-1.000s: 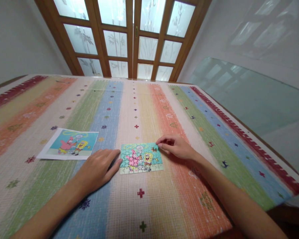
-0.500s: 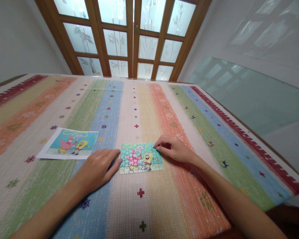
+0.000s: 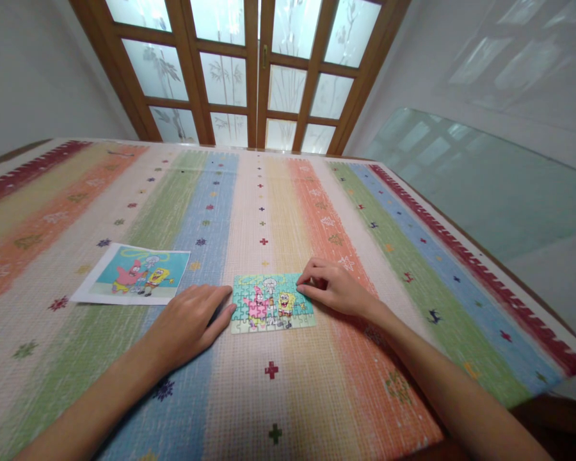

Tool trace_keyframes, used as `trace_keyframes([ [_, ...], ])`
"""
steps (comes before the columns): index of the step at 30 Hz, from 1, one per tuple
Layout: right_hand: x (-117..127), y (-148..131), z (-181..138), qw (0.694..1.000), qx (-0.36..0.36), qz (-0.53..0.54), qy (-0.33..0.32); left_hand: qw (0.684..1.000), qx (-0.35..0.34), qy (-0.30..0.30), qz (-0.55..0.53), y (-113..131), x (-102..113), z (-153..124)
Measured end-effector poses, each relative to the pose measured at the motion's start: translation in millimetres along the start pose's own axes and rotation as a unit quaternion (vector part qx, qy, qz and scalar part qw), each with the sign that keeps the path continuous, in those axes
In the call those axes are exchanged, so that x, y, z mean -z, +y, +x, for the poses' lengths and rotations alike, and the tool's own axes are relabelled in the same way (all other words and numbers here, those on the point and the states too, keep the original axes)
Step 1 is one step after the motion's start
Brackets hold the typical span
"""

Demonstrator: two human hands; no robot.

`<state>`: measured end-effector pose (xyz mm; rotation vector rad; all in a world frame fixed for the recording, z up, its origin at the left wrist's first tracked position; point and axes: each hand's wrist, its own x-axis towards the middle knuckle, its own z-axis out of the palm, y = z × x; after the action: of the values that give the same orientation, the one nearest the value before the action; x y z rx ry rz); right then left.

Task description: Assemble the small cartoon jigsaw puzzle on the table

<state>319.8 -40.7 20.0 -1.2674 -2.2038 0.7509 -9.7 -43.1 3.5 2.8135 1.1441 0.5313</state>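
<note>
A small cartoon jigsaw puzzle (image 3: pixel 269 307), teal with pink and yellow figures, lies assembled on the striped tablecloth (image 3: pixel 278 211). My left hand (image 3: pixel 187 323) rests flat beside it, fingers stretched out, with the fingertips against the puzzle's left edge. My right hand (image 3: pixel 333 288) sits at the puzzle's upper right corner. Its fingers are curled and pinched together, with the tips pressed on that corner. Whatever is under the fingertips is hidden.
A printed picture (image 3: pixel 139 272) of the same cartoon lies to the left of the puzzle. The table's right edge (image 3: pixel 499 288) runs diagonally, with a glass surface (image 3: pixel 484 186) beyond it. Wooden doors with frosted panes (image 3: pixel 249 70) stand behind the table.
My right hand slid left and down onto the puzzle's upper right corner, covering a gap that showed there earlier. The left hand stayed put.
</note>
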Motion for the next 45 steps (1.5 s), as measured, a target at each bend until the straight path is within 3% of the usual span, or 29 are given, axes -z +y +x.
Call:
trace_keyframes([
  [13, 6.3, 2.4, 0.5, 0.999, -0.028, 0.025, 0.022, 0.999, 0.018, -0.003, -0.027, 0.0, 0.8, 0.6],
  [32, -5.6, 2.5, 2.5, 0.998, -0.028, 0.012, 0.049, 0.999, 0.021, 0.002, -0.026, 0.6, 1.0, 0.5],
  [41, -7.9, 6.4, 4.2, 0.998, 0.002, -0.014, 0.053, 1.0, 0.016, -0.003, 0.01, 2.3, 0.5, 1.0],
  [45, -9.0, 8.7, 3.3, 0.994, 0.059, -0.061, 0.072, 1.0, 0.022, 0.006, 0.011, 2.8, -0.2, 1.1],
])
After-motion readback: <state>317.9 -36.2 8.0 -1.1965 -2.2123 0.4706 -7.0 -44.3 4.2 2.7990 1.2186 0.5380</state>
